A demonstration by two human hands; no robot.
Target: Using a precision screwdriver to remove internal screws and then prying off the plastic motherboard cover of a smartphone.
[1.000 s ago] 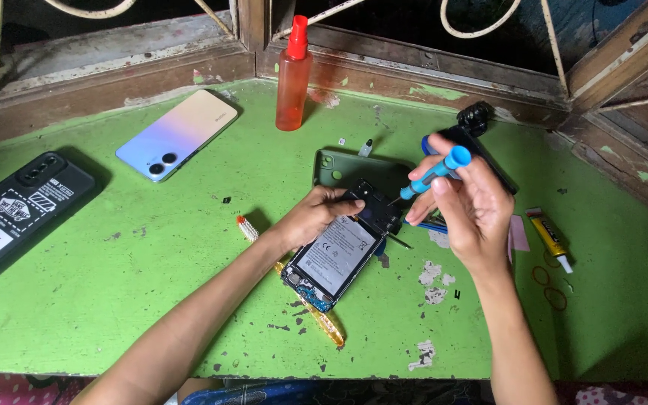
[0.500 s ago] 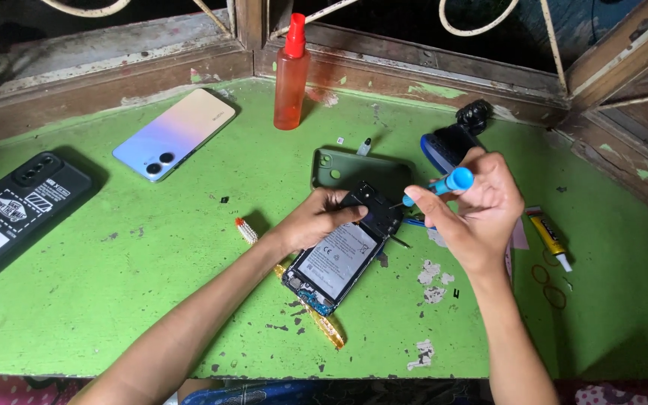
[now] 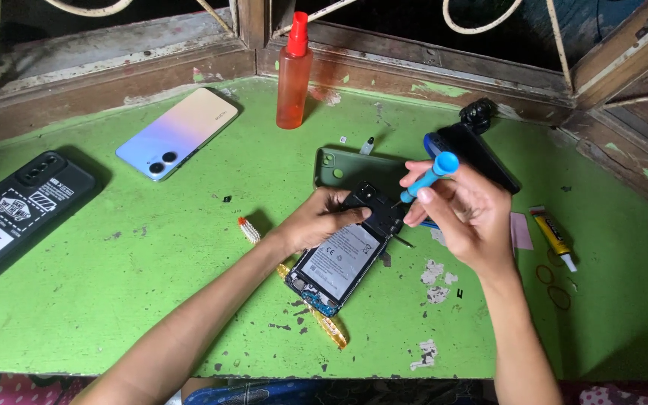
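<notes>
Opened phone (image 3: 341, 262) lies back-up near the middle of the green surface (image 3: 151, 300), battery and circuit board exposed, top end pointing up-right. Left hand (image 3: 318, 220) rests on its upper left edge, fingers curled down onto the frame, pinning it. Right hand (image 3: 465, 217) closed around a blue-handled screwdriver (image 3: 427, 176), fingers pinched on the shaft; tip meets the dark upper part of the phone, beside the camera module. Green back cover (image 3: 339, 166) lies just behind the phone. Orange spray bottle (image 3: 294, 71) stands upright at the far edge. Pastel phone (image 3: 178, 133) lies face-down to the left; black printed case (image 3: 16, 210) further left. Small glue tube (image 3: 554, 236) and rubber bands (image 3: 553, 286) to the right. Dark phone (image 3: 478, 154) lies behind the right hand.
</notes>
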